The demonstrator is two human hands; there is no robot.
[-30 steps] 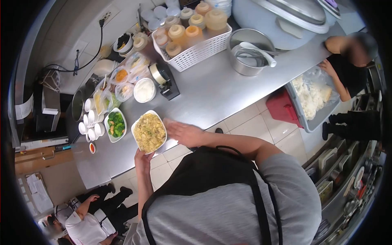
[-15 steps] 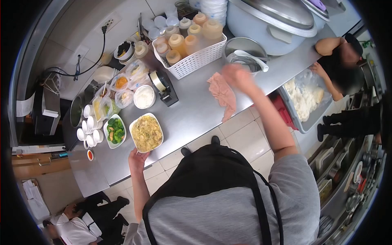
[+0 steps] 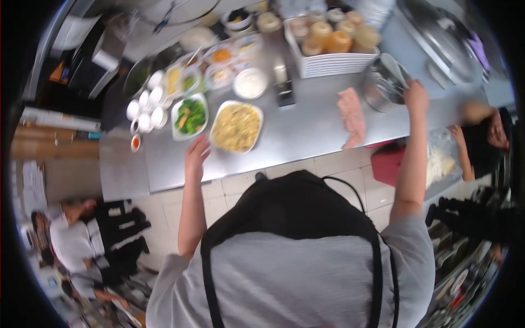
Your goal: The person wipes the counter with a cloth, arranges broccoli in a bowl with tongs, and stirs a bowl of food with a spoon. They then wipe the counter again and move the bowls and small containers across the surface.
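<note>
My right hand (image 3: 416, 97) is at the rim of a metal pot (image 3: 377, 97), its fingers closed on the handle end of a pale spoon (image 3: 391, 68) that leans in the pot. Blur hides the exact grip. My left hand (image 3: 196, 157) is empty, fingers apart, over the counter's front edge. Just beyond it stand a white bowl of yellowish food with bits in it (image 3: 237, 127) and a white dish of green broccoli (image 3: 190, 117). A crumpled pink cloth (image 3: 351, 117) lies on the counter left of the pot.
A white basket (image 3: 336, 65) of squeeze bottles stands at the back, beside a tape dispenser (image 3: 283, 87) and a white tub (image 3: 250, 83). Small white cups (image 3: 150, 109) and a sauce cup (image 3: 136, 143) sit left. A co-worker (image 3: 484, 139) is at right; other people (image 3: 76, 240) are lower left.
My right hand has gone from above the pink cloth to the spoon in the pot. My left hand has let go of the bowl of yellowish food. The view has shifted.
</note>
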